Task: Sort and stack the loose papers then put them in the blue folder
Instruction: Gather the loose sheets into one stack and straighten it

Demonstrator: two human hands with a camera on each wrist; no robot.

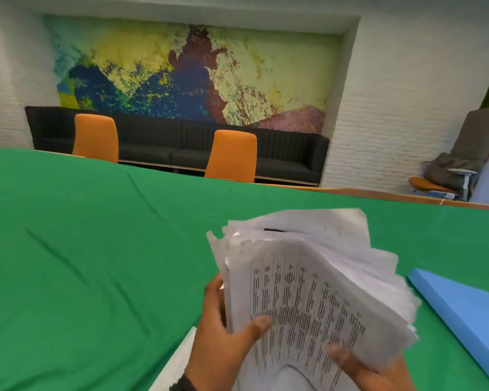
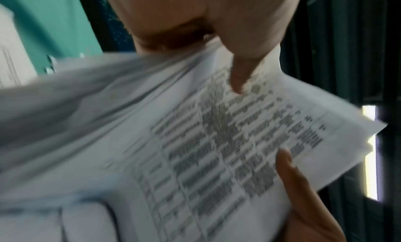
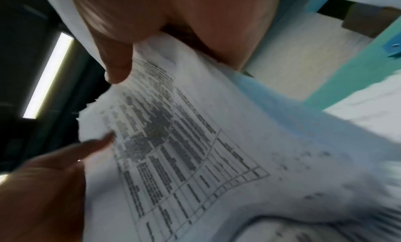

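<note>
Bare left hand [image 1: 223, 337], perhaps a dark band at its wrist

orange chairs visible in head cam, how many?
3. One chair behind the table's far edge at left, a second chair near the centre, and a third chair's seat at far right under grey cloth. Others may be hidden.

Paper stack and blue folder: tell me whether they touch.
Apart. The head view shows green cloth between the paper stack, gripped by both hands, and the blue folder lying on the table.
</note>
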